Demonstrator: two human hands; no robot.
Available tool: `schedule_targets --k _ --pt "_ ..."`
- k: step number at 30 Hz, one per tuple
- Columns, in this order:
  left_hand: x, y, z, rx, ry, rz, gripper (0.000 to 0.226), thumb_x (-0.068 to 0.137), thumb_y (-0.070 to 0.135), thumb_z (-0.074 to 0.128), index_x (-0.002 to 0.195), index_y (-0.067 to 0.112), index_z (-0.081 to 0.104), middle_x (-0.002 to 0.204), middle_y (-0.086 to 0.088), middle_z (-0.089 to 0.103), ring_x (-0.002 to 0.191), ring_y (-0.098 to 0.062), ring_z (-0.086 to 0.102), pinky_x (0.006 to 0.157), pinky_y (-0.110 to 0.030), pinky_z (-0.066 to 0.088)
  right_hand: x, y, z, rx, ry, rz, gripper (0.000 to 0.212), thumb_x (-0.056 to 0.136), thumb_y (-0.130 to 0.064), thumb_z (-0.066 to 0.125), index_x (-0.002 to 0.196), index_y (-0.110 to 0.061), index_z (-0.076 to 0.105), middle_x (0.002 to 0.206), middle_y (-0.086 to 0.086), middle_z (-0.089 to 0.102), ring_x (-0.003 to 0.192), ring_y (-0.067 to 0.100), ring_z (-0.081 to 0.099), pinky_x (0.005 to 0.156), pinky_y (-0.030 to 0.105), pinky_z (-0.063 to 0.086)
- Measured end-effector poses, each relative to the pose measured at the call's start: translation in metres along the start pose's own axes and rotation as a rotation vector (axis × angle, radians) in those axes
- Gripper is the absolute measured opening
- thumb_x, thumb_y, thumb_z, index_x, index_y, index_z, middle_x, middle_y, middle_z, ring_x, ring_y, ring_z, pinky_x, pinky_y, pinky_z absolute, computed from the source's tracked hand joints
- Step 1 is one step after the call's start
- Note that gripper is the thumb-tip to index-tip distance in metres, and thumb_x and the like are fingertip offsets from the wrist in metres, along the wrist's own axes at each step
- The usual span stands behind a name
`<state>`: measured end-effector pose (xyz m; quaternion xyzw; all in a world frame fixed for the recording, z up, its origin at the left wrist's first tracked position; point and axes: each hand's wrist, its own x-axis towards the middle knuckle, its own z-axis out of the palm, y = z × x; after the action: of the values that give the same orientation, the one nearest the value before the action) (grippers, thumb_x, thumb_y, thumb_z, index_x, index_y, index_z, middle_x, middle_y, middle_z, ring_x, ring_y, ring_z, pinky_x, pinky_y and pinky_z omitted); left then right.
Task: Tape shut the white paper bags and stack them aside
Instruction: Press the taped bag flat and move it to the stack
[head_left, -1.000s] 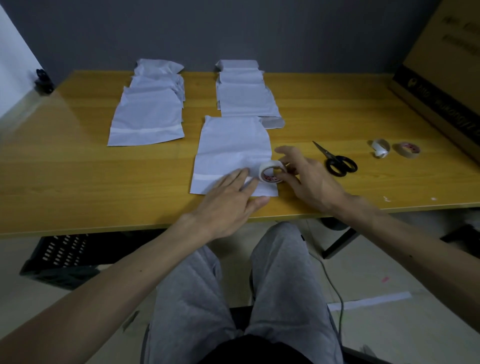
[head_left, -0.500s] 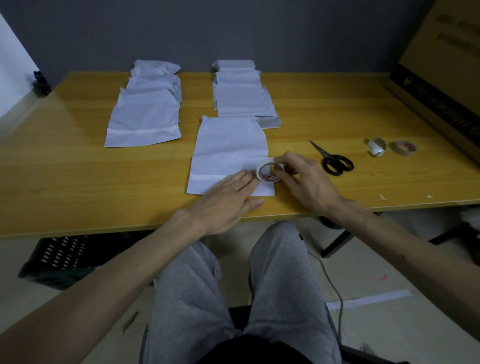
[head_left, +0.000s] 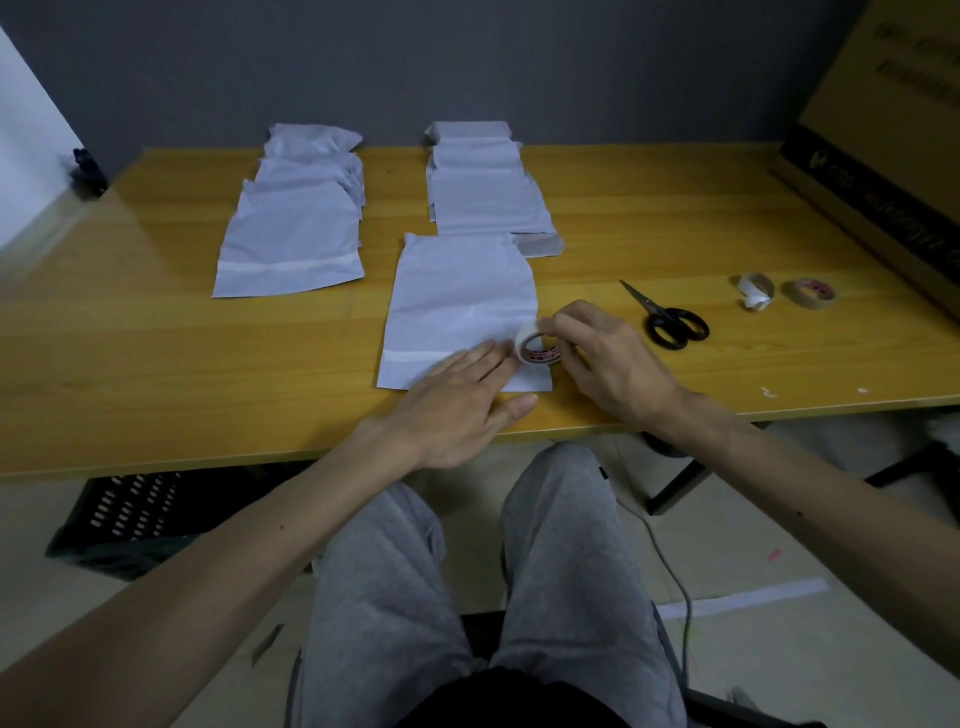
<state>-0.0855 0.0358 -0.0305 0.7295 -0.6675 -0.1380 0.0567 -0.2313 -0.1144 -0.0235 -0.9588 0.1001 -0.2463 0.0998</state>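
A white paper bag (head_left: 457, 296) lies flat on the wooden table (head_left: 130, 353) in front of me, a strip of tape across its near end. My left hand (head_left: 457, 410) presses flat on that taped end with straight fingers. My right hand (head_left: 608, 364) grips a roll of tape (head_left: 537, 349) standing on the bag's right edge, fingers curled over it. To the far left lies a stack of taped bags (head_left: 293, 239). Behind the bag sits another pile of bags (head_left: 483, 192).
Black-handled scissors (head_left: 667, 319) lie right of my right hand. Farther right are a near-empty tape core (head_left: 756, 291) and a brown tape roll (head_left: 809, 293). A big cardboard box (head_left: 883, 130) stands at the table's right end. A black crate (head_left: 130, 519) sits under the table.
My right hand has curled more tightly over the tape roll at the bag's right edge. My left hand stays pressed on the taped end.
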Motion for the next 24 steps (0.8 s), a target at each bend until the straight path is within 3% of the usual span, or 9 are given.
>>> schedule_targets --k 9,17,24 --pt "-0.001 0.002 0.0 0.019 -0.01 -0.016 0.07 0.095 0.059 0.009 0.154 0.022 0.003 0.162 0.007 -0.006 0.146 -0.004 -0.01 0.119 -0.027 -0.006 -0.006 0.005 -0.011 -0.096 -0.041 0.006 0.024 0.092 -0.004 0.052 0.114 -0.01 0.061 0.108 0.012 0.061 0.077 0.036 0.063 0.056 0.043 0.052" --pt "0.0 0.002 -0.001 0.014 0.0 -0.014 0.07 0.095 0.059 0.01 0.154 0.022 0.005 0.162 0.006 -0.004 0.147 -0.005 -0.008 0.119 -0.027 -0.005 0.008 -0.002 -0.027 -0.185 -0.101 -0.058 0.032 0.085 0.005 0.055 0.112 -0.008 0.063 0.105 0.014 0.064 0.069 0.036 0.061 0.049 0.035 0.047" --pt "0.0 0.002 0.0 0.021 0.004 -0.021 0.067 0.097 0.057 0.012 0.154 0.022 0.006 0.162 0.006 -0.003 0.147 -0.006 -0.007 0.12 -0.028 -0.003 0.005 0.0 -0.029 -0.208 -0.114 -0.078 0.031 0.086 0.005 0.053 0.112 -0.009 0.062 0.102 0.014 0.063 0.065 0.038 0.059 0.047 0.044 0.05"
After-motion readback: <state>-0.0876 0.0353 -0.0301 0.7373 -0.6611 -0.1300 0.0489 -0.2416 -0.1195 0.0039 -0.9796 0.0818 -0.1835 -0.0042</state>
